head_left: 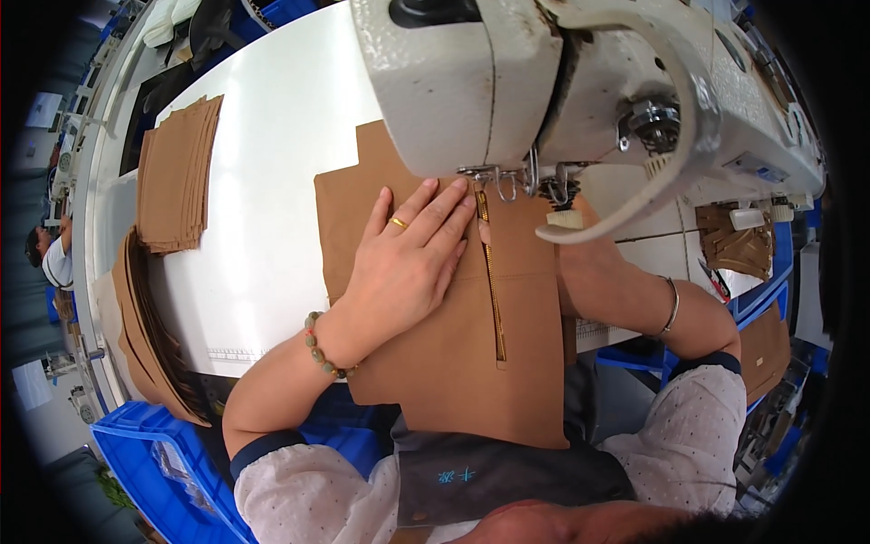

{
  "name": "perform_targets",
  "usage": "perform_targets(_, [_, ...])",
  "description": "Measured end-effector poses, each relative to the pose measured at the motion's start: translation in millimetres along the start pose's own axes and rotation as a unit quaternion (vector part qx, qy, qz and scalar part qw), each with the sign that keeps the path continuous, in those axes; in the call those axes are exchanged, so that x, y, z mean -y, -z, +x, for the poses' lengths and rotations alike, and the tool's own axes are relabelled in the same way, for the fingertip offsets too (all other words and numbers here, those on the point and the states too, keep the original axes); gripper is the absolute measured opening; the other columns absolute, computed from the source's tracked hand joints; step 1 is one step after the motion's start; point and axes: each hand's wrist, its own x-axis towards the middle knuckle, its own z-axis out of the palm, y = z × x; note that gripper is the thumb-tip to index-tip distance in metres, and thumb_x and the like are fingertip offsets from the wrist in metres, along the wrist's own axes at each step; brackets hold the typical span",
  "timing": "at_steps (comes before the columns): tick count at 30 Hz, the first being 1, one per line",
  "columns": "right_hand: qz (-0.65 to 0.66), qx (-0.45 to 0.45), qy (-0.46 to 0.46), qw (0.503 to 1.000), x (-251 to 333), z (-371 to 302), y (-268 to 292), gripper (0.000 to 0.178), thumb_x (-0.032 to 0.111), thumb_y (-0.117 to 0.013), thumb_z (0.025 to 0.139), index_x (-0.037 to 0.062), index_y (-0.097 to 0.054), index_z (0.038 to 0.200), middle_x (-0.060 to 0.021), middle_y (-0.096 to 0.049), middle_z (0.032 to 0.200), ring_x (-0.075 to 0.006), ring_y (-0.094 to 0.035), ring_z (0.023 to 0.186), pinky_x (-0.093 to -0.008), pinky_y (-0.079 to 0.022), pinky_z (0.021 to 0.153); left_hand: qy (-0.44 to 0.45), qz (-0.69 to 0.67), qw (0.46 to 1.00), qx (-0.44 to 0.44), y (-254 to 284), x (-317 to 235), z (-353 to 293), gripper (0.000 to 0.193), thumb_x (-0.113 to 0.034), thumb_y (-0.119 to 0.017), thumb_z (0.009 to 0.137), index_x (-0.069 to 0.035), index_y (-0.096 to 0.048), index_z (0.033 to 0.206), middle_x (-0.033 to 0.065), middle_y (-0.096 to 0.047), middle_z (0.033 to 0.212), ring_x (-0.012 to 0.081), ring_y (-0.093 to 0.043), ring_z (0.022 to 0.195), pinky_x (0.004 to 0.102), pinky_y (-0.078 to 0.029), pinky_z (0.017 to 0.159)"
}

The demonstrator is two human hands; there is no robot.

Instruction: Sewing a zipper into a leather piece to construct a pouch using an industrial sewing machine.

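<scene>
Left hand (403, 258) flat, palm down, just inside nine o'clock of center. Fingers (449, 207) extended toward one o'clock, little finger (381, 208) splayed apart, thumb (450, 269) beside index. Left forearm (294, 381) angles up from eight o'clock, elbow bent. Right forearm (648, 299) comes from between three and four o'clock, aimed at ten, elbow bent. Right hand (589, 267) partly hidden; finger pose unclear.

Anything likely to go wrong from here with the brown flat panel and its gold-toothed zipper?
The left hand lies flat, its fingertips close to the metal parts under the white sewing machine's head, so a finger might get caught if it runs. The panel overhangs the white table's near edge; that drag might pull the zipper askew.
</scene>
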Motion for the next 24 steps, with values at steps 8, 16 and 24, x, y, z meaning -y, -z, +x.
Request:
perform_targets(8, [-0.005,0.002,-0.007,1.0,2.6,2.6,3.7,0.058,0.025,-0.071,0.08,0.0044,-0.064,0.133,-0.0173,-0.064,0.133,-0.0358,-0.059,0.124,-0.0632,-0.036,0.113,-0.014,-0.009,1.0,0.013,-2.9,3.9,-1.5,0.047,-0.016,-0.066,0.095,-0.007,-0.063,0.141,0.0061,-0.056,0.152,0.0306,-0.053,0.139,0.0598,-0.039,0.114])
perform_targets(16, [-0.018,-0.003,0.002,1.0,1.5,1.0,3.3,0.059,0.025,-0.072,0.079,0.0048,-0.064,0.133,-0.0172,-0.064,0.132,-0.036,-0.059,0.124,-0.064,-0.037,0.112,-0.022,-0.004,1.0,0.017,-2.8,3.8,-1.6,0.046,-0.015,-0.064,0.096,-0.006,-0.063,0.141,0.0061,-0.056,0.152,0.0307,-0.051,0.14,0.0613,-0.038,0.115])
perform_targets(24, [-0.012,0.002,0.001,1.0,0.5,-1.3,0.4,0.062,0.025,-0.069,0.082,0.0023,-0.06,0.138,-0.0203,-0.062,0.136,-0.0371,-0.059,0.124,-0.0659,-0.036,0.112,-0.029,-0.006,1.0,0.006,1.1,0.4,-0.6,0.046,-0.007,-0.067,0.091,-0.006,-0.065,0.137,0.008,-0.059,0.149,0.0323,-0.054,0.137,0.0495,-0.038,0.117])
